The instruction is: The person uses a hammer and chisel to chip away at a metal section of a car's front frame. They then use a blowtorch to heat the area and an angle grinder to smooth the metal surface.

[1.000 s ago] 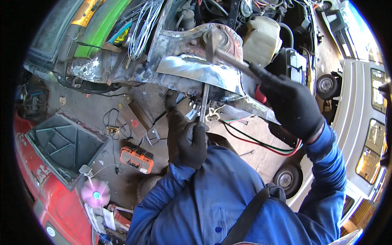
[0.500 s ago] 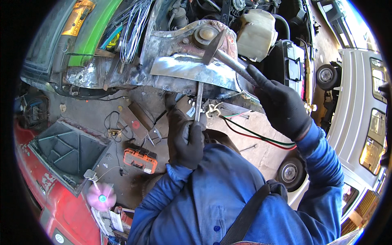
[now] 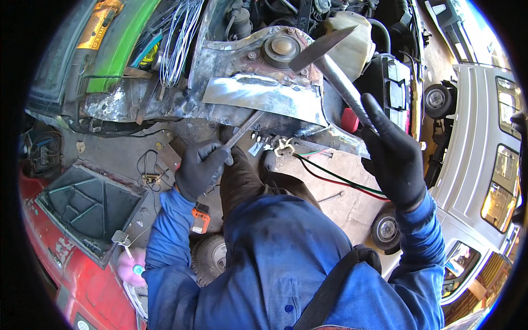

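Note:
In a black glove, my right hand (image 3: 397, 157) is wrapped round the handle of a hammer (image 3: 344, 82). The hammer's long, pointed head is up over the round strut mount (image 3: 282, 48) and the translucent tank. My left hand (image 3: 199, 169), also gloved, grips a steel bar (image 3: 245, 129) that slants up and right. The bar's far end meets the lower edge of a bright sheet-metal patch (image 3: 264, 98) on the inner wing; whether it goes under the edge is hard to see. The patch's bare metal is shiny and partly scorched along its top.
A black battery (image 3: 389, 82) and a translucent tank (image 3: 360, 38) sit right of the strut mount. An orange grinder-like tool (image 3: 100, 25) and a bundle of wires (image 3: 179, 49) lie left. Red and green cables (image 3: 341, 181) cross below. A pink fan (image 3: 132, 267) stands lower left.
My left hand has moved left, tilting the bar from nearly upright to a slant. My right hand has shifted right and a little lower, carrying the hammer head off the strut mount's middle.

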Demonstrator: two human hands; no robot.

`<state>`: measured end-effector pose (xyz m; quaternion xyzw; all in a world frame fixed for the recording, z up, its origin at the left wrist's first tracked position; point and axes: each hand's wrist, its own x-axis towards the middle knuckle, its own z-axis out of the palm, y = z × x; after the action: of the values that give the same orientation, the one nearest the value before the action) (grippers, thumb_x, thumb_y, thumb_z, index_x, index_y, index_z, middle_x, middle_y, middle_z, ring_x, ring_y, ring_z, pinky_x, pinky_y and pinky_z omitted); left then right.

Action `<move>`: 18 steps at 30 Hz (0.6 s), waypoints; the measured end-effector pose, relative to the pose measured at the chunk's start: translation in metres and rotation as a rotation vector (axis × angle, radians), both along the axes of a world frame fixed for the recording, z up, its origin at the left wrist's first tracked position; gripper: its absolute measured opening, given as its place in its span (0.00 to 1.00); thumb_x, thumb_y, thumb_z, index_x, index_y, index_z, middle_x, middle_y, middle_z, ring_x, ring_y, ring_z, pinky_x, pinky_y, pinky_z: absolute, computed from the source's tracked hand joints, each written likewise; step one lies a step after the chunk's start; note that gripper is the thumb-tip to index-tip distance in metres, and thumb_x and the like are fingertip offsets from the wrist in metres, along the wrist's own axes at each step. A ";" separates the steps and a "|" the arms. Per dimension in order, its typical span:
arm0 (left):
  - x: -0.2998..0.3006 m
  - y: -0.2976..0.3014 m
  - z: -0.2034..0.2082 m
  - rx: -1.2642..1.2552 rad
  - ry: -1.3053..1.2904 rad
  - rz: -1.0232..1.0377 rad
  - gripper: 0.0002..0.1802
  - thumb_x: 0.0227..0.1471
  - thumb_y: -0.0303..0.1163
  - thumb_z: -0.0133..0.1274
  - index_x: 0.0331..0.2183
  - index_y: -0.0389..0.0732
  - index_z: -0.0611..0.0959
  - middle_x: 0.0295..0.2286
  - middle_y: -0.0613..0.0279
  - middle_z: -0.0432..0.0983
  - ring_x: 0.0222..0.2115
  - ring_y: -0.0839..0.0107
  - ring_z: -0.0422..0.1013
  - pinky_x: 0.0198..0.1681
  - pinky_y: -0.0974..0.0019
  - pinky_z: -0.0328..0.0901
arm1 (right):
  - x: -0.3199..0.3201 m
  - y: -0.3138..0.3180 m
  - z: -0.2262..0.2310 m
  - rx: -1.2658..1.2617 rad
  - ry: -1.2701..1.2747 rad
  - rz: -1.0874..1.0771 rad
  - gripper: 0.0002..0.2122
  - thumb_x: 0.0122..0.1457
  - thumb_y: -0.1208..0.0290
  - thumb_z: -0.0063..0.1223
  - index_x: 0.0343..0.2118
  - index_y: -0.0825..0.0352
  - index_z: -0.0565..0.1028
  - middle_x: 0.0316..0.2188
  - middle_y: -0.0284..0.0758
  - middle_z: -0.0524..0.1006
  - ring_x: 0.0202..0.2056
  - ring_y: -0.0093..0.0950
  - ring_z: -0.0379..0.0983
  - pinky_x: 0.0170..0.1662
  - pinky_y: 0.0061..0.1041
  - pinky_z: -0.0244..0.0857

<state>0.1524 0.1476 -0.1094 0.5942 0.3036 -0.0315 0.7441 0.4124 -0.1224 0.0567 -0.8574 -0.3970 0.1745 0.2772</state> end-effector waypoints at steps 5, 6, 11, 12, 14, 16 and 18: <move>-0.006 -0.023 -0.004 -0.013 -0.011 0.074 0.14 0.71 0.35 0.57 0.32 0.39 0.86 0.18 0.74 0.70 0.17 0.86 0.62 0.20 0.72 0.56 | -0.008 0.011 -0.009 0.094 -0.153 0.043 0.29 0.68 0.80 0.62 0.72 0.57 0.74 0.35 0.46 0.82 0.31 0.39 0.80 0.39 0.33 0.75; -0.006 -0.024 -0.005 0.002 -0.017 0.083 0.14 0.71 0.35 0.57 0.32 0.39 0.86 0.18 0.74 0.70 0.18 0.86 0.63 0.21 0.72 0.56 | -0.009 0.012 -0.012 0.034 -0.146 0.086 0.29 0.68 0.79 0.63 0.72 0.55 0.74 0.34 0.46 0.81 0.30 0.40 0.80 0.39 0.33 0.75; -0.006 -0.021 -0.005 -0.009 -0.025 0.062 0.15 0.70 0.35 0.57 0.32 0.35 0.85 0.17 0.73 0.69 0.15 0.85 0.62 0.19 0.72 0.56 | -0.009 0.003 -0.013 -0.077 -0.098 0.021 0.31 0.67 0.78 0.63 0.72 0.50 0.73 0.31 0.43 0.79 0.27 0.40 0.78 0.35 0.33 0.72; -0.005 -0.021 -0.005 -0.047 -0.019 0.072 0.15 0.70 0.35 0.57 0.32 0.36 0.85 0.17 0.73 0.70 0.15 0.86 0.62 0.19 0.72 0.55 | -0.010 0.003 -0.013 0.052 -0.083 0.005 0.31 0.67 0.78 0.63 0.73 0.50 0.73 0.32 0.43 0.79 0.29 0.41 0.79 0.35 0.33 0.73; -0.005 -0.022 -0.004 -0.003 -0.017 0.053 0.15 0.70 0.34 0.56 0.32 0.36 0.85 0.17 0.74 0.69 0.15 0.86 0.62 0.19 0.73 0.55 | -0.011 0.002 -0.014 0.100 -0.148 0.041 0.31 0.67 0.78 0.63 0.73 0.50 0.73 0.33 0.43 0.80 0.30 0.42 0.81 0.35 0.34 0.74; -0.004 -0.022 -0.005 0.035 -0.077 0.064 0.14 0.70 0.34 0.56 0.32 0.36 0.85 0.17 0.73 0.69 0.15 0.86 0.62 0.19 0.73 0.55 | -0.011 0.005 -0.015 -0.204 -0.126 0.135 0.31 0.67 0.78 0.63 0.73 0.52 0.72 0.34 0.42 0.81 0.31 0.42 0.82 0.35 0.35 0.74; -0.003 -0.021 -0.005 0.081 -0.098 0.071 0.14 0.71 0.34 0.55 0.32 0.36 0.85 0.17 0.73 0.69 0.15 0.86 0.61 0.19 0.73 0.55 | -0.008 0.007 -0.010 -0.243 -0.139 0.111 0.31 0.67 0.77 0.63 0.73 0.52 0.73 0.33 0.41 0.80 0.29 0.42 0.80 0.35 0.35 0.74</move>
<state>0.1493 0.1261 -0.1146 0.6135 0.2888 0.0362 0.7341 0.4044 -0.1157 0.0464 -0.8713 -0.4380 0.1766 0.1332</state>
